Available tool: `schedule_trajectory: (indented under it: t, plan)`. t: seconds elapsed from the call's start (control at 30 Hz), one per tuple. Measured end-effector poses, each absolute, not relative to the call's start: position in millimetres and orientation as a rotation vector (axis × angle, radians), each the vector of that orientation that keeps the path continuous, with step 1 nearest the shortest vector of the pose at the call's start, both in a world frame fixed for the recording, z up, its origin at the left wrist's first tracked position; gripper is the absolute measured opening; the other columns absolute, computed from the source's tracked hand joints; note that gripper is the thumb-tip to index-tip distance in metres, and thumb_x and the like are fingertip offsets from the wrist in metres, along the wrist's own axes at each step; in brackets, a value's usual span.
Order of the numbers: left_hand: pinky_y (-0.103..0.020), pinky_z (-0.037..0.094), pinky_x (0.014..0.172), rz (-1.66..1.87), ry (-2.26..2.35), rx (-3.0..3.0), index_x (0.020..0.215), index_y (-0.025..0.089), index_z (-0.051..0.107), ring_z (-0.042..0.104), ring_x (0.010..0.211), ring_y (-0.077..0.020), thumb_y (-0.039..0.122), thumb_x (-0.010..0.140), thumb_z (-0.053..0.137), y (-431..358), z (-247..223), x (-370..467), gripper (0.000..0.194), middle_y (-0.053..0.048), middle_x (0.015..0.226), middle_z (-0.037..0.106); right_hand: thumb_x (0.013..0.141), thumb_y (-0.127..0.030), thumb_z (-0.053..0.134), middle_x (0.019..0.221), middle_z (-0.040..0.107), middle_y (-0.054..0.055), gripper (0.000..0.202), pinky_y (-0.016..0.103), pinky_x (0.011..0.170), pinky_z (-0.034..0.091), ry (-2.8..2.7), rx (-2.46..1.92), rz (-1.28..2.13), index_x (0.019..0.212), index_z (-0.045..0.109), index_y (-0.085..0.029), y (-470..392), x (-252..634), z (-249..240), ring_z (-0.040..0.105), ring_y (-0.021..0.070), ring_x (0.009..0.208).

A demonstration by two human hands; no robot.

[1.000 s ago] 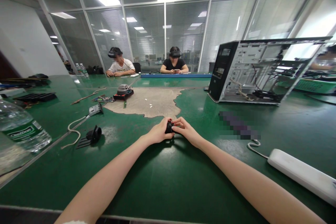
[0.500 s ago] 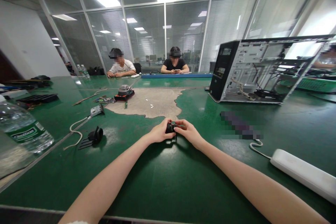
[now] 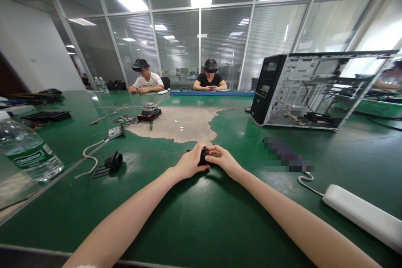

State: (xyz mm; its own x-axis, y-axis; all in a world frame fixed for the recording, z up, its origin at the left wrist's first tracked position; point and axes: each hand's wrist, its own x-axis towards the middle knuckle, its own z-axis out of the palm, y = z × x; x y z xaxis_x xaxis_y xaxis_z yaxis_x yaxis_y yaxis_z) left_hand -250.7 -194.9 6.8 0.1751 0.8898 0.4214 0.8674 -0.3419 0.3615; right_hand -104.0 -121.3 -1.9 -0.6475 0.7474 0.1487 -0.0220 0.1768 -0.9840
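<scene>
In the middle of the view, a small black part point(image 3: 203, 157) sits between my two hands, just above the green table point(image 3: 216, 226). My left hand point(image 3: 190, 162) is closed around its left side. The fingertips of my right hand point(image 3: 222, 160) pinch it from the right. Fingers cover most of the part, so its exact kind does not show. To the left lies a black plastic piece point(image 3: 113, 161) with a round ring and flat slats. Behind that, a metal bracket point(image 3: 116, 131) rests beside a pale cord point(image 3: 91, 158).
An open computer case point(image 3: 273, 88) stands at the right, with a white power strip point(image 3: 361, 211) nearer me. A water bottle point(image 3: 34, 150) stands at the left. Farther back is a red-and-black component point(image 3: 149, 112). Two people sit across the table.
The black part has turned in my hands, and its lower edge no longer hangs below my fingers. My left hand wraps farther over it. The camera view has tilted slightly.
</scene>
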Motion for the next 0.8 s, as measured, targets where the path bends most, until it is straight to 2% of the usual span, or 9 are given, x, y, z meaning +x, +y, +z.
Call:
schedule_trajectory:
  t: [0.23, 0.53, 0.7, 0.8]
  plan:
    - [-0.038, 0.04, 0.083, 1.04, 1.684, 2.481, 0.115, 0.022, 0.025, 0.046, 0.099, -0.0217, 0.026, 0.066, 0.059, -192, 3, -250, 0.059, -0.007, 0.112, 0.041, 0.066, -0.033, 0.059, 0.078, 0.059, 0.001, 0.028, 0.028, 0.068, 0.044, -1.752, -0.581, 1.609, 0.089, 0.052, -0.019, -127, -102, 0, 0.056, 0.0115, 0.069]
    - [-0.04, 0.034, 0.093, 1.045, 1.663, 2.495, 0.122, 0.021, 0.021, 0.038, 0.112, -0.0234, 0.019, 0.065, 0.058, -202, 4, -246, 0.068, -0.01, 0.122, 0.035, 0.062, -0.029, 0.063, 0.081, 0.062, 0.0, 0.027, 0.029, 0.072, 0.043, -1.743, -0.464, 1.624, 0.083, 0.049, -0.019, -131, -101, 0, 0.058, 0.0135, 0.075]
    - [-0.039, 0.038, 0.089, 1.002, 1.689, 2.404, 0.124, 0.021, 0.018, 0.043, 0.11, -0.0234, 0.025, 0.066, 0.06, -203, 7, -253, 0.072, -0.011, 0.125, 0.035, 0.063, -0.03, 0.063, 0.083, 0.062, 0.001, 0.027, 0.03, 0.072, 0.043, -1.775, -0.467, 1.612, 0.083, 0.048, -0.019, -130, -101, 0, 0.058, 0.014, 0.076]
    - [-0.038, 0.04, 0.085, 0.965, 1.707, 2.363, 0.124, 0.022, 0.018, 0.048, 0.104, -0.0235, 0.028, 0.065, 0.062, -203, 10, -256, 0.073, -0.01, 0.122, 0.041, 0.063, -0.03, 0.063, 0.083, 0.062, 0.001, 0.027, 0.029, 0.071, 0.043, -1.771, -0.461, 1.62, 0.083, 0.048, -0.019, -131, -102, 1, 0.058, 0.0137, 0.075]
